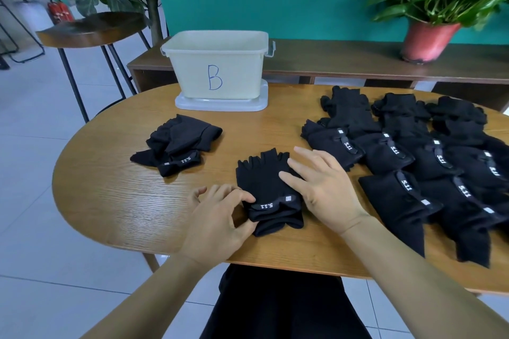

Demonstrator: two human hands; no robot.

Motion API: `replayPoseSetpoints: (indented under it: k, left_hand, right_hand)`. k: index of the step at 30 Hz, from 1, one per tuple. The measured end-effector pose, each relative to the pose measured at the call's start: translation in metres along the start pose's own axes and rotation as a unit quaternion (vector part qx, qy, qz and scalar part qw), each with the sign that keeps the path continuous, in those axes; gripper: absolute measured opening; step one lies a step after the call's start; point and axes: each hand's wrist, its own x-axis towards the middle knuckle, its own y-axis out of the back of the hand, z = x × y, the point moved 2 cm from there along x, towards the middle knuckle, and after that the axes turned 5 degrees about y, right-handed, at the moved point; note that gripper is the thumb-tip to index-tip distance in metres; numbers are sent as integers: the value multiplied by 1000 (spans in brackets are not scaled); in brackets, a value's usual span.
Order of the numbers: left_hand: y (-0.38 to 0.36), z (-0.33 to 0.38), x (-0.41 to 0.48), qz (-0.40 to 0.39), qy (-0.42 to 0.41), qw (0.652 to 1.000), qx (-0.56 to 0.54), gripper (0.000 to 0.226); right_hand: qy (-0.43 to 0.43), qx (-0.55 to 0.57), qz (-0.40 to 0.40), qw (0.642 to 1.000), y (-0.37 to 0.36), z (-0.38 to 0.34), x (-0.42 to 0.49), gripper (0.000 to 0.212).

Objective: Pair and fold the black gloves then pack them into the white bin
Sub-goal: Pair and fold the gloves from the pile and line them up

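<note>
black gloves: left fingers pinch the cuff edge, right fingers spread flat.

Bright, even daylight with soft shadows; wide-angle bending at the edges (corners slightly blurred), centre sharp.

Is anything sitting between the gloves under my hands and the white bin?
Nothing visible does. Bare table runs from the gloves under your left hand and right hand to the white bin. The folded pair lies left of that path, the glove pile right of it.
</note>
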Motion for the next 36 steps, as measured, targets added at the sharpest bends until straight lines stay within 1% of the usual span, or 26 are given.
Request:
replayPoseSetpoints:
  k: [2, 5, 8, 13, 16, 18, 19, 21, 23, 25, 26, 27, 28, 30, 32, 34, 36]
  left_hand:
    - [0, 1, 0, -2, -12, 1000, 6, 26]
    - [-1, 1, -1, -13, -14, 1000, 3, 23]
    - [0, 1, -1, -17, -24, 999, 13, 20]
    - [5, 5, -1, -10, -74, 996, 57, 21]
    - [12, 5, -2, -23, -92, 994, 63, 25]
    - [18, 1, -1, -37, -96, 994, 45, 31]
    - [21, -1, 1, -41, -89, 995, 24, 34]
    - [25, -2, 9, -29, -52, 998, -18, 33]
    - [25, 3, 22, -21, -13, 999, -35, 35]
    - [21, 17, 36, -26, 14, 999, -24, 39]
    - [18, 26, 43, -37, 29, 999, -8, 42]
    - [12, 33, 48, -50, 43, 998, 13, 47]
    - [4, 39, 52, -64, 56, 996, 36, 51]
    - [-13, 46, 51, -113, 81, 987, 83, 59]
    - [-30, 41, 42, -185, 105, 970, 121, 64]
    - [-38, 33, 37, -227, 98, 955, 164, 66]
    - [-39, 25, 37, -234, 76, 949, 197, 69]
  right_hand:
    - [2, -6, 2, 1000, -3, 1, -2, 38]
    - [16, -4, -7, 1000, -7, -3, -6, 40]
    - [12, -3, -7, 1000, -7, -4, -7, 39]
    - [13, -3, -29, 999, -8, 0, -12, 40]
    - [-5, 1, -74, 997, 1, 1, -10, 61]
    - [-25, 8, -90, 996, 9, 2, -10, 68]
    - [-37, 13, -91, 995, 13, 4, -9, 69]
    - [-61, 27, -79, 995, 20, 6, -6, 65]
    - [-84, 42, -62, 994, 24, 5, 2, 55]
    - [-114, 67, -57, 990, 27, -1, 17, 42]
    - [-134, 88, -71, 985, 30, -4, 27, 40]
    - [-154, 114, -104, 976, 30, -8, 36, 43]
    - [-164, 136, -154, 965, 27, -11, 44, 47]
    - [-141, 133, -259, 946, 14, -20, 49, 53]
    - [-122, 150, -334, 922, -2, -28, 40, 56]
    - [-137, 191, -372, 898, -16, -30, 26, 59]
    - [-149, 217, -372, 890, -23, -27, 18, 63]
